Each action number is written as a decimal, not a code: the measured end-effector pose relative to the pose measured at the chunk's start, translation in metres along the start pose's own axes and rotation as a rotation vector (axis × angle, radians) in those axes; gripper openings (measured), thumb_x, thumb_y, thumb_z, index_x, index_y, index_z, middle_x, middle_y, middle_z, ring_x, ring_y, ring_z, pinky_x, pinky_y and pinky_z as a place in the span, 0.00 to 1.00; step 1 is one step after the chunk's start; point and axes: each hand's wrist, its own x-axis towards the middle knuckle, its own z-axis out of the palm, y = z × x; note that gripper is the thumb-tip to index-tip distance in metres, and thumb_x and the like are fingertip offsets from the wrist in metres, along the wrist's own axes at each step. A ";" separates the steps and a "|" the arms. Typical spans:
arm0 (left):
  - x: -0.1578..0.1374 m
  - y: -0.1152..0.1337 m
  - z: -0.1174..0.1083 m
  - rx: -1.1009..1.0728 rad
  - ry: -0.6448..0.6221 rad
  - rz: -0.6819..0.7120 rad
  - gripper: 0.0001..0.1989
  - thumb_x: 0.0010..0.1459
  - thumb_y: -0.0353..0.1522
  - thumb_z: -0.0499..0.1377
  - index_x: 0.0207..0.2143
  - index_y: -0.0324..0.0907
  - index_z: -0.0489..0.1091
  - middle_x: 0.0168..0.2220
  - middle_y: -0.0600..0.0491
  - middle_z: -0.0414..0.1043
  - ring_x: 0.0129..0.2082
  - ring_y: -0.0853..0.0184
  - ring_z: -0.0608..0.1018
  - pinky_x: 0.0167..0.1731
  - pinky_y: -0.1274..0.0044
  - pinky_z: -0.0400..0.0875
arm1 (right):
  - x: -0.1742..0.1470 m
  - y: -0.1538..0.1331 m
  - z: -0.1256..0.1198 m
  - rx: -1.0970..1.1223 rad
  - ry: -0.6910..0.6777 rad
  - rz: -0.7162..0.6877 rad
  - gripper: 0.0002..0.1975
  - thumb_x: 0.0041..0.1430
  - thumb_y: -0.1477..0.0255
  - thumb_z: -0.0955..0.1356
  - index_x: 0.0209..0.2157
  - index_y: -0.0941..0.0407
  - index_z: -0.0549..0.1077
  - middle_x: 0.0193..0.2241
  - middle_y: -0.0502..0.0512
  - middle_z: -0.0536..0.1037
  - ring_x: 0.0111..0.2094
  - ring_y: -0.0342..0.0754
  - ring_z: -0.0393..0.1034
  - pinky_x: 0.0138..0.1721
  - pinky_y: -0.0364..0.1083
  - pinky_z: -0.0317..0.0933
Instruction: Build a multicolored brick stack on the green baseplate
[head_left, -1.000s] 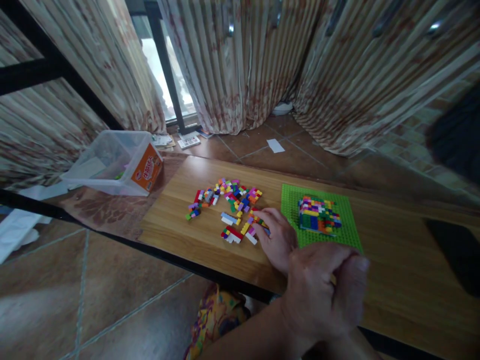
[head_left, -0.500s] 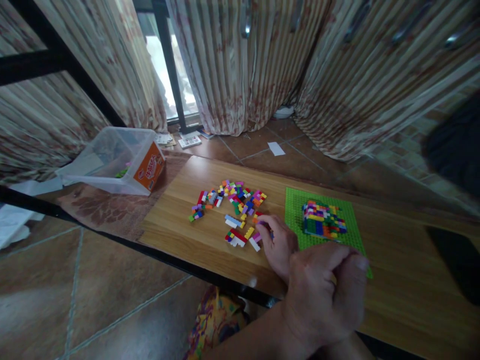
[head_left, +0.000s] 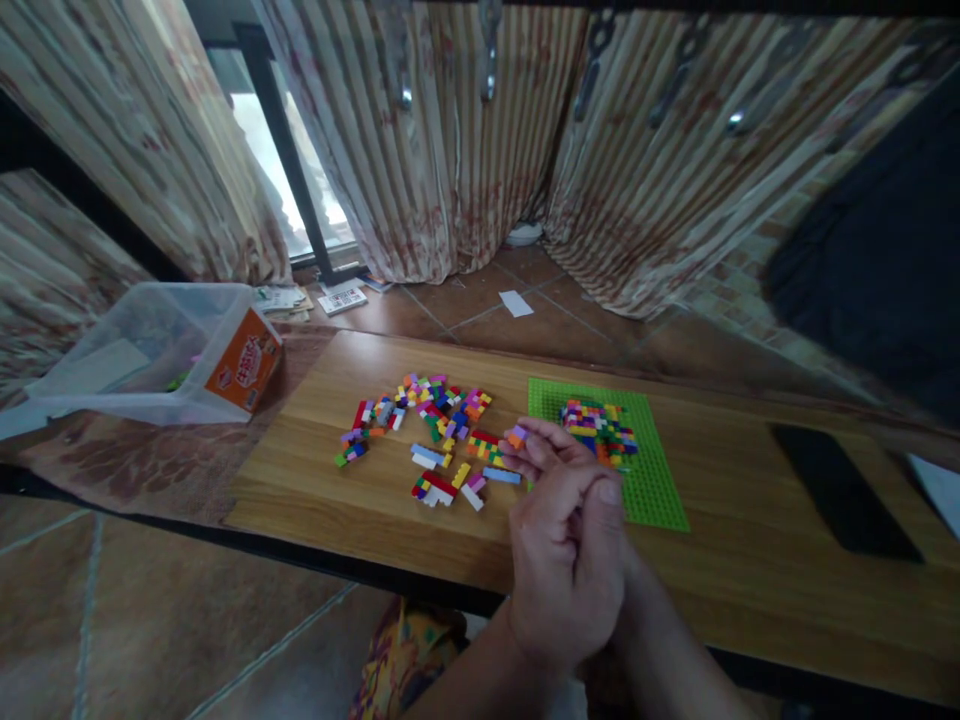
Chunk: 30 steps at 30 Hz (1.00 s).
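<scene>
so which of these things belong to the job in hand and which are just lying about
In the job, it seems:
- orange brick in the right hand
- loose bricks
- green baseplate
- brick build

Lying about, apparently:
- black slab
- floor paper
- booklet
- tub, though perhaps for bricks

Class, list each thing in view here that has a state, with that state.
Right hand: pinching an orange-and-purple piece
Left hand: curled closed, inside hidden
Bricks: spread out, some joined
Baseplate: flat, brick build on top
Box: open, some pieces inside
Curtains: hanging, gap at left
</scene>
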 end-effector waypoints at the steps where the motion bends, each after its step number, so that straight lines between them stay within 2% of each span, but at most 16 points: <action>1: 0.000 -0.001 0.001 -0.015 0.026 -0.009 0.10 0.64 0.30 0.51 0.32 0.40 0.70 0.27 0.55 0.68 0.28 0.73 0.72 0.30 0.81 0.67 | -0.001 -0.003 -0.002 0.086 -0.011 0.048 0.17 0.61 0.58 0.64 0.45 0.53 0.72 0.38 0.58 0.80 0.39 0.52 0.77 0.37 0.51 0.72; 5: 0.007 -0.007 0.001 -0.086 0.172 -0.072 0.08 0.64 0.31 0.53 0.38 0.40 0.71 0.33 0.54 0.73 0.33 0.72 0.75 0.36 0.80 0.69 | -0.003 -0.013 -0.006 0.401 0.037 0.231 0.14 0.51 0.60 0.71 0.38 0.52 0.74 0.38 0.54 0.79 0.37 0.49 0.75 0.37 0.48 0.70; 8: 0.015 -0.013 -0.004 -0.078 0.259 -0.154 0.05 0.61 0.31 0.56 0.39 0.40 0.70 0.36 0.53 0.73 0.36 0.71 0.75 0.38 0.79 0.70 | 0.000 -0.017 -0.010 0.501 0.132 0.264 0.13 0.47 0.63 0.74 0.33 0.53 0.74 0.33 0.51 0.78 0.32 0.45 0.73 0.33 0.44 0.68; 11: 0.022 -0.019 -0.008 0.001 0.253 -0.273 0.09 0.57 0.31 0.59 0.41 0.39 0.68 0.39 0.51 0.73 0.37 0.69 0.75 0.37 0.78 0.71 | 0.000 -0.019 -0.014 0.535 0.198 0.262 0.12 0.45 0.63 0.75 0.29 0.54 0.74 0.28 0.47 0.76 0.28 0.41 0.69 0.30 0.41 0.64; 14: 0.024 -0.025 -0.008 0.066 0.192 -0.341 0.13 0.56 0.31 0.60 0.44 0.39 0.68 0.42 0.48 0.73 0.35 0.69 0.76 0.35 0.77 0.71 | -0.001 -0.019 -0.016 0.518 0.240 0.245 0.13 0.44 0.62 0.75 0.26 0.55 0.74 0.24 0.46 0.73 0.25 0.39 0.65 0.28 0.40 0.61; 17: 0.023 -0.027 -0.007 0.059 0.141 -0.345 0.12 0.57 0.32 0.59 0.43 0.38 0.69 0.41 0.48 0.74 0.35 0.68 0.76 0.35 0.76 0.72 | -0.004 -0.016 -0.019 0.474 0.247 0.221 0.13 0.45 0.61 0.75 0.25 0.55 0.74 0.22 0.45 0.71 0.23 0.40 0.62 0.26 0.41 0.59; 25: 0.023 -0.036 -0.006 0.074 0.110 -0.318 0.10 0.60 0.35 0.57 0.41 0.39 0.70 0.38 0.49 0.75 0.33 0.68 0.77 0.33 0.77 0.72 | -0.009 -0.015 -0.029 0.347 0.169 0.208 0.14 0.49 0.59 0.73 0.24 0.56 0.73 0.21 0.47 0.71 0.22 0.40 0.61 0.23 0.40 0.57; 30: 0.028 -0.044 -0.015 0.188 0.101 -0.306 0.10 0.60 0.33 0.56 0.41 0.39 0.71 0.38 0.49 0.76 0.36 0.66 0.77 0.37 0.75 0.71 | -0.016 -0.012 -0.031 0.162 0.106 0.148 0.13 0.53 0.59 0.70 0.27 0.56 0.73 0.22 0.48 0.72 0.23 0.41 0.63 0.24 0.41 0.59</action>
